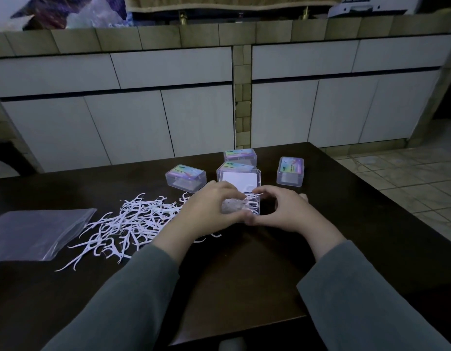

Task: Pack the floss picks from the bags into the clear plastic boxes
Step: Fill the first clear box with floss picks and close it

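Observation:
An open clear plastic box [254, 210] sits between my hands on the dark table, its lid [239, 182] standing up behind it. My left hand [209, 210] grips the box's left side, fingers curled over it. My right hand [287, 211] curls around the box's right side, its fingertips on white floss picks [252, 198] sticking up out of the box. A loose pile of white floss picks [125, 224] lies spread on the table to the left. An empty clear bag [34, 231] lies flat at the far left.
Three shut clear boxes with colourful labels stand behind the open one: one at left [186, 177], one at the back [240, 156], one at right [290, 171]. The table's right edge [386, 206] drops to a tiled floor. White cabinets stand behind.

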Motion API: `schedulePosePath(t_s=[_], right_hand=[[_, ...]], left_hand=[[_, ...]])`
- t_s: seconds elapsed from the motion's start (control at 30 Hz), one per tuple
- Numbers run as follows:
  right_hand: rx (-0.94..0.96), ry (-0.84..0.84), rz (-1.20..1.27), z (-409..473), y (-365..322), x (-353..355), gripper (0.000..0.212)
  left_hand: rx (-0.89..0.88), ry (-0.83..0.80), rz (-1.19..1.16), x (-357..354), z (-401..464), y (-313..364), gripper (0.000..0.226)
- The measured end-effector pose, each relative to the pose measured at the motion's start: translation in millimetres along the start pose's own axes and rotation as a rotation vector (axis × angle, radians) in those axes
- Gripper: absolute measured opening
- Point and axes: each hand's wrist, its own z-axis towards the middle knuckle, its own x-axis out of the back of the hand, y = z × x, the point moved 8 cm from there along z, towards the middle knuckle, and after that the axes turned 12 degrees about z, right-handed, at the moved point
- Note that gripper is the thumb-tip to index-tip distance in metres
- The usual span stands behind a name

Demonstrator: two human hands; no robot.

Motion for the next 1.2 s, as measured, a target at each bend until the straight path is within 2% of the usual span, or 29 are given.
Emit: schedulePosePath(t_s=[0.1,0.17,0.33,0.5,0.63,0.8,0.93,1.2], right_hand=[[-0.011,0.008,-0.006,0.5,1.2,-0.5,0.079],[-0.022,0.022,-0.01,1.5,2.9,-0.9,0.08],[-0.024,0.017,-0.007,1.2,3.4,-1.6,0.08],[-0.018,0.015,-0.006,0.5,2.1,-1.0,0.079],[0.003,0.01,0.008,1.7,2.8,-1.8,0.079],[-0.004,0.028,-0.002,3.2,5.8,-2.3,0.082],[0.01,0.02,0.01,3.6,5.1,-2.1,0.079],[0.028,0.029,0.005,1.0,1.1,-0.9,0.078]], left_hand=[[-0.017,0.068,0.056,9.4,0.1,-3.9,0.024],[-0.024,0.067,0.065,11.6,0.2,-10.4,0.021],[-0.034,-0.011,0.09,7.0,5.5,-7.4,0.022],[-0.017,0.038,0.124,13.8,8.6,-5.6,0.024],[-0.071,0.025,0.191,4.3,17.1,13.4,0.025],[-0.009,0.062,0.231,7.0,21.4,2.5,0.02],[-0.061,0.024,0.152,3.2,20.9,13.1,0.028],[-0.127,0.039,0.253,5.1,19.4,10.4,0.024]])
